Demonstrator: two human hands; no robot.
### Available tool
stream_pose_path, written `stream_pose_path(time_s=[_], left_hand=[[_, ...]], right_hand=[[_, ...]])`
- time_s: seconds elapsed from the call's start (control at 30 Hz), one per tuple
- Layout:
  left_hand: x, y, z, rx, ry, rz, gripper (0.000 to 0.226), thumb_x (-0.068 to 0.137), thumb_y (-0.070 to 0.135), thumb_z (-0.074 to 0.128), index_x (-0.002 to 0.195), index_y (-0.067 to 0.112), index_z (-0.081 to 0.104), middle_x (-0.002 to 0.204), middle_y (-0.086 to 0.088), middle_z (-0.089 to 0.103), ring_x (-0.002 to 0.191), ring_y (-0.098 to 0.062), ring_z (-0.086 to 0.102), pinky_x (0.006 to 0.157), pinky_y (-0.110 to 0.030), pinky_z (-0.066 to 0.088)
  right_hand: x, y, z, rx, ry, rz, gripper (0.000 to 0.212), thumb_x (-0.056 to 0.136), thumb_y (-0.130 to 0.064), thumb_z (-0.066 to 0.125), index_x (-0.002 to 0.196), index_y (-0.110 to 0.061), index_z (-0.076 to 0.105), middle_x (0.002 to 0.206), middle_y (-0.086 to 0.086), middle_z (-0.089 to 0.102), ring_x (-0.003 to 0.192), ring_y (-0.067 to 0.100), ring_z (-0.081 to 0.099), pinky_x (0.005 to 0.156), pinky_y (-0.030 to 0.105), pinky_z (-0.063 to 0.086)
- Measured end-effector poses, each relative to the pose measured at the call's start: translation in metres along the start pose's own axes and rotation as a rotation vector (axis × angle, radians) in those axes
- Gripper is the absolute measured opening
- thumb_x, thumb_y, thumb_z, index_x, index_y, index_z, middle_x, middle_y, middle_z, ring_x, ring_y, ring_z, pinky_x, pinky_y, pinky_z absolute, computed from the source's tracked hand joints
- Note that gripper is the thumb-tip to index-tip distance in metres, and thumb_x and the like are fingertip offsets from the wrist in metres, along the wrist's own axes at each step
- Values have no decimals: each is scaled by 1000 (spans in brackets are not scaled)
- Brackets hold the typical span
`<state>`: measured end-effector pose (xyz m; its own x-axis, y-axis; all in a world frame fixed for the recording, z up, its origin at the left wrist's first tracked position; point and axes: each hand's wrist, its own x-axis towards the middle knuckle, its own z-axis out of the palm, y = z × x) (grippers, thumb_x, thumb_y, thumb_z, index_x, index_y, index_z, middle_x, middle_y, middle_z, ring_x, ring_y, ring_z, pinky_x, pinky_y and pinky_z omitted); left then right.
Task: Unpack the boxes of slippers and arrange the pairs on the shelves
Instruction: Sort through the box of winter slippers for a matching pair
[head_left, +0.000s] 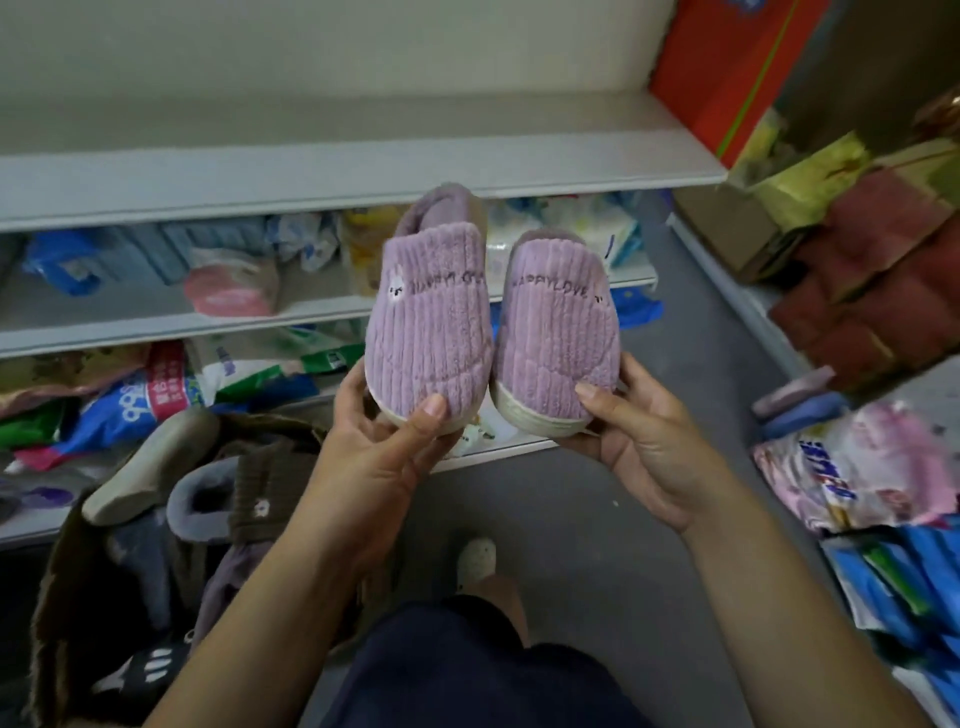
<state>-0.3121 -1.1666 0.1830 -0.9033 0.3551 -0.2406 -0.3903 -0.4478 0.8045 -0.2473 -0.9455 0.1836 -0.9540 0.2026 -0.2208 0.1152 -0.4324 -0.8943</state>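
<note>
While both purple slippers are out of the box, the step in hand reads as pairing them before shelving.

- **Below and left of the top shelf (363, 156):** open cardboard box (62, 597), brown slipper (260, 488) and others inside, not yet unpacked.
- **Just below the shelf's front edge:**
  - left hand (384, 447), grip closed round the toe of the left purple slipper (428, 332), thumb on top.
  - right purple slipper (556, 338) just beside it, toe held in the right hand (639, 452) grip.
- **Next move, as judged:** raise both forward onto the shelf, kept side by side.
- **Right of the shelf:** orange carton (727, 73) at its end limits room there; red slipper stack (872, 291) beyond.
</note>
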Motion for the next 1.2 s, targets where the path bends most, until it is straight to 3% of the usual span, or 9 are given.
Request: stream_pose_path(time_s=[0.33, 0.57, 0.63, 0.77, 0.87, 0.97, 1.03, 1.13, 1.2], left_hand=[[163, -8, 114, 96, -31, 40, 80, 72, 11, 77, 144, 27, 46, 121, 3, 73, 108, -21, 72, 80, -29, 60], [288, -1, 180, 214, -88, 55, 80, 71, 20, 79, 143, 26, 44, 128, 1, 66, 109, -17, 71, 83, -28, 60], [312, -7, 196, 258, -60, 63, 85, 71, 24, 81, 146, 25, 41, 134, -1, 62, 113, -20, 70, 81, -26, 59], [346, -26, 214, 417, 36, 109, 89, 72, 29, 90, 145, 27, 39, 133, 0, 62, 112, -19, 69, 83, -31, 61], [359, -35, 225, 632, 53, 154, 89, 63, 40, 92, 136, 35, 41, 129, 6, 62, 113, -14, 66, 89, -35, 59], [368, -46, 234, 919, 91, 266, 79, 65, 40, 91, 124, 42, 39, 125, 11, 59, 113, -15, 64, 91, -39, 58], [373, -52, 238, 1054, 144, 326, 83, 58, 52, 90, 126, 40, 44, 124, 10, 59, 109, -17, 65, 91, -42, 58], [375, -58, 245, 1210, 252, 357, 103, 52, 67, 83, 139, 25, 49, 133, 3, 49, 104, -15, 63, 89, -32, 54], [381, -60, 250, 1344, 319, 407, 102, 55, 70, 80, 138, 18, 51, 140, -3, 46, 117, -20, 55, 94, -30, 45]], right_hand=[[132, -86, -92, -113, 172, -138, 82, 75, -21, 75, 149, -30, 41, 129, 10, 68, 114, 28, 68, 85, 42, 58], [234, -133, -144, -158, 262, -205, 56, 92, -22, 65, 145, -28, 48, 122, 3, 72, 111, 24, 70, 86, 40, 59], [255, -144, -157, -141, 311, -201, 41, 97, -24, 61, 137, -27, 54, 118, -2, 73, 109, 20, 70, 84, 38, 60], [290, -164, -182, -202, 445, -215, 20, 96, -28, 64, 116, -29, 63, 119, 9, 69, 104, 19, 72, 80, 33, 60], [307, -169, -194, -458, 408, -234, 41, 87, -33, 77, 125, -27, 62, 119, -2, 69, 101, 8, 71, 88, 32, 59], [322, -169, -202, -769, 381, -267, 79, 67, -41, 88, 137, -26, 52, 128, -10, 61, 116, 7, 61, 96, 24, 52], [334, -169, -210, -950, 433, -318, 99, 60, -50, 87, 144, -20, 44, 140, -1, 50, 129, 17, 50, 107, 36, 47], [346, -172, -219, -1105, 449, -392, 105, 68, -44, 86, 152, -15, 32, 150, 8, 38, 139, 26, 33, 116, 45, 34], [352, -170, -226, -1174, 416, -466, 105, 73, -43, 82, 156, -15, 24, 154, 10, 32, 141, 29, 27, 118, 45, 29]])
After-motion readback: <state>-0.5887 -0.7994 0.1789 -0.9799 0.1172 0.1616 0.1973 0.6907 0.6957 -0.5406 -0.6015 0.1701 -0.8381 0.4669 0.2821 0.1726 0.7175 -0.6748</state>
